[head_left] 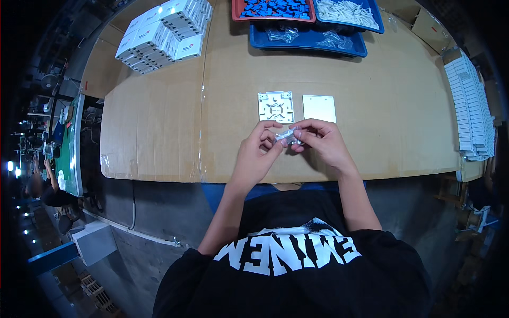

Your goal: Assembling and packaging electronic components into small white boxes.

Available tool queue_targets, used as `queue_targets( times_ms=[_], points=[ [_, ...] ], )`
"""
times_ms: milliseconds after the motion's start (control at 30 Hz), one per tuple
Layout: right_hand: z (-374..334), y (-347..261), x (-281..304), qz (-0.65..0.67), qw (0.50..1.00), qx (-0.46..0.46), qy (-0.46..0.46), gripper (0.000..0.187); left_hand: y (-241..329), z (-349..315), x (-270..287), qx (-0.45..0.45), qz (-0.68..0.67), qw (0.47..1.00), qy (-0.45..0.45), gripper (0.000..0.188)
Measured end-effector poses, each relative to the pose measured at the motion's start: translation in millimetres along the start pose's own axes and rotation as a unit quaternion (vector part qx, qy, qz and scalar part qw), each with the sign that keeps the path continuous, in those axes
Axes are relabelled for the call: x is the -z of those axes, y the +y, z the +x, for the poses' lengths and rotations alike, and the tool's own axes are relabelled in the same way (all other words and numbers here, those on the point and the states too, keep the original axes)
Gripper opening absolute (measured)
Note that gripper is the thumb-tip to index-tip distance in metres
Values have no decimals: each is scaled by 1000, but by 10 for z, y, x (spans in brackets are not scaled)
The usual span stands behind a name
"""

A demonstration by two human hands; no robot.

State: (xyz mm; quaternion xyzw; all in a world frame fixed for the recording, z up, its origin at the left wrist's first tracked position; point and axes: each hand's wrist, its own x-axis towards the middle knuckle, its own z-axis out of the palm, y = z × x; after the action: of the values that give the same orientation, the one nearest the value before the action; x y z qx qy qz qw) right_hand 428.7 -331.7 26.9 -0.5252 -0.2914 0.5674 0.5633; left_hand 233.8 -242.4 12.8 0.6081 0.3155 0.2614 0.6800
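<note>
Close to the table's near edge, my left hand [259, 150] and my right hand [322, 142] meet, fingers closed on a small clear plastic bag [289, 137]. A whitish stick-like piece shows in or against the bag; which of the two I cannot tell. Just beyond my left fingertips lies an open white plastic box base [275, 107], with a round moulded pattern and clips inside. To its right, past my right hand, lies a flat white square cover [319, 108], its lower edge partly hidden by that hand.
Stacked white boxes [159, 37] stand at the far left. At the back are a red tray [273, 20] of blue parts, a blue tray [379, 24] of white pieces and another blue tray [307, 49] with clear bags. White flat units [466, 106] pile up at the right edge.
</note>
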Motion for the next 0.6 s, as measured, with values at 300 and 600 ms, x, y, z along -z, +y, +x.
queue_targets(
  times_ms=[300,600],
  points=[
    [179,-43,90,-122,981,152,-14,21,283,246,195,-32,118,992,-37,25],
    [546,-132,54,-323,916,235,16,20,117,662,418,-152,256,955,5,22]
  ],
)
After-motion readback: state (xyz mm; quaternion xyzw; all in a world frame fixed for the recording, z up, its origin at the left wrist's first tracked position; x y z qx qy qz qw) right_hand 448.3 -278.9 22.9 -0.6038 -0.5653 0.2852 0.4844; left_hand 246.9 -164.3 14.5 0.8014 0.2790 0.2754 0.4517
